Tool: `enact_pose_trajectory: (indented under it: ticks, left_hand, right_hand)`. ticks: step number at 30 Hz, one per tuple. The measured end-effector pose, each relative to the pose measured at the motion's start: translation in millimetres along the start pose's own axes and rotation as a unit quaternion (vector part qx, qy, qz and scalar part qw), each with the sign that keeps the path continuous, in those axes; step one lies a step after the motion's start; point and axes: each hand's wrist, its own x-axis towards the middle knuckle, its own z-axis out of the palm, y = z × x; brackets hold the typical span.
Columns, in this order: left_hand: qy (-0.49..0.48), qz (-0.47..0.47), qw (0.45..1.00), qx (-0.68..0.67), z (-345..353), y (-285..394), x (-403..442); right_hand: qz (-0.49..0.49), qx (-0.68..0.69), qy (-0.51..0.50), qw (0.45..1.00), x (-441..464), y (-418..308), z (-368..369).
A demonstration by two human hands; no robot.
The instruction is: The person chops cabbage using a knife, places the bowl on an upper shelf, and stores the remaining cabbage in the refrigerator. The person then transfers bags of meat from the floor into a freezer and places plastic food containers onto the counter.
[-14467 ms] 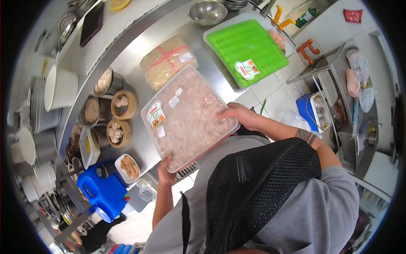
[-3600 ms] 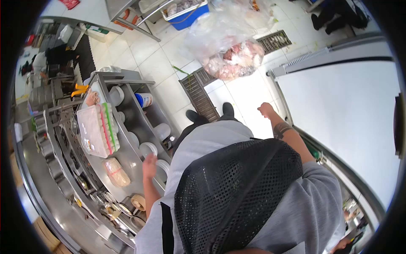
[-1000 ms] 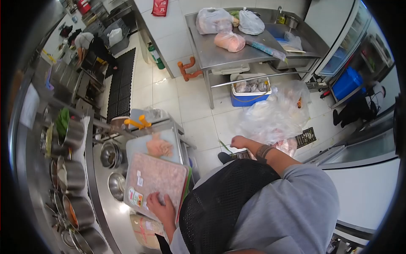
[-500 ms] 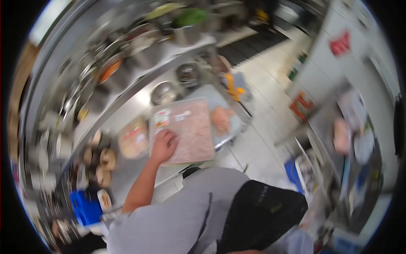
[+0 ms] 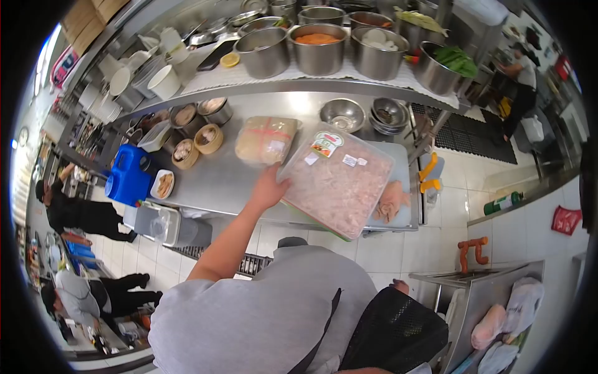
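My left hand [image 5: 271, 189] grips the left edge of a large clear plastic container [image 5: 346, 187] of pale pink chopped meat. Its lid carries a coloured label and small white stickers. The container partly covers a pale cutting board [image 5: 405, 163], and its near corner reaches past the table's front edge. A piece of raw poultry [image 5: 391, 202] lies on the board at its right. Just left of the container is a wrapped package [image 5: 266, 139] with reddish bands. Only a small part of my right hand [image 5: 400, 286] shows beyond black mesh fabric [image 5: 398, 330]; its fingers are mostly hidden.
Metal bowls [image 5: 342, 116] stand behind the container. The shelf [image 5: 274, 87] above bears several steel pots. A blue jug [image 5: 128, 174] and a small dish [image 5: 162, 184] sit leftward. Yellow handles [image 5: 428, 171] stick up at the right edge. Other people [image 5: 84, 209] work farther away.
My view has swung to the right and steadied. My left hand has shifted from the top of the container's lid to its left edge.
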Motion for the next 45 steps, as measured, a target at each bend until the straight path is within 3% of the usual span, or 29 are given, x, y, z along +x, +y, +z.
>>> enact_pose_trajectory:
  ticks: [1,2,4,5,6,10,11,13,17,19,22,24,27,30,33,39,45]
  left_hand:
    - [-0.056,-0.118,0.989,-0.071,2,-4,-5]
    - [-0.055,-0.127,0.988,-0.073,1,-4,-9]
    - [-0.194,-0.311,0.868,-0.335,-2,-4,-14]
    - [-0.191,-0.320,0.864,-0.339,6,-13,-14]
    - [-0.204,-0.307,0.851,-0.373,19,-28,-13]
    - [-0.240,-0.268,0.816,-0.453,27,-45,-12]
    - [-0.240,-0.274,0.814,-0.452,25,-47,-10]
    - [-0.294,-0.233,0.777,-0.506,21,-54,-6]
    - [-0.365,-0.193,0.727,-0.548,18,-76,6]
    - [-0.419,-0.170,0.708,-0.543,10,-72,18]
    - [-0.513,-0.126,0.686,-0.500,23,-96,42]
    - [-0.543,-0.113,0.697,-0.454,33,-109,53]
    - [-0.572,-0.129,0.668,-0.458,35,-109,57]
    - [-0.606,-0.112,0.657,-0.433,35,-110,67]
    - [-0.632,-0.090,0.654,-0.407,40,-112,68]
    - [-0.593,-0.072,0.689,-0.410,33,-106,65]
    - [-0.619,-0.031,0.664,-0.417,28,-106,72]
  right_hand:
    - [-0.001,0.022,-0.003,1.000,1,-12,4]
    - [0.011,0.043,-0.008,0.999,3,-23,9]
    - [0.047,0.073,-0.022,0.996,0,-50,23]
    - [0.084,0.110,-0.034,0.990,-1,-65,33]
    - [0.087,0.100,-0.036,0.991,-6,-78,44]
    - [0.010,0.230,-0.245,0.942,-47,-148,97]
    - [0.016,0.228,-0.247,0.942,-58,-168,109]
    - [-0.063,0.271,-0.332,0.901,-80,-203,132]
    - [-0.086,0.279,-0.288,0.912,-110,-251,172]
    - [-0.088,0.201,-0.220,0.950,-117,-262,188]
    - [-0.081,0.257,-0.166,0.949,-135,-259,208]
    - [-0.098,0.283,-0.139,0.944,-149,-263,213]
    - [-0.090,0.351,-0.085,0.928,-162,-265,221]
    - [-0.095,0.353,-0.169,0.915,-146,-248,220]
    - [-0.118,0.391,-0.154,0.899,-145,-241,230]
    - [-0.130,0.413,-0.117,0.894,-169,-258,243]
    - [-0.147,0.414,-0.099,0.893,-167,-255,254]
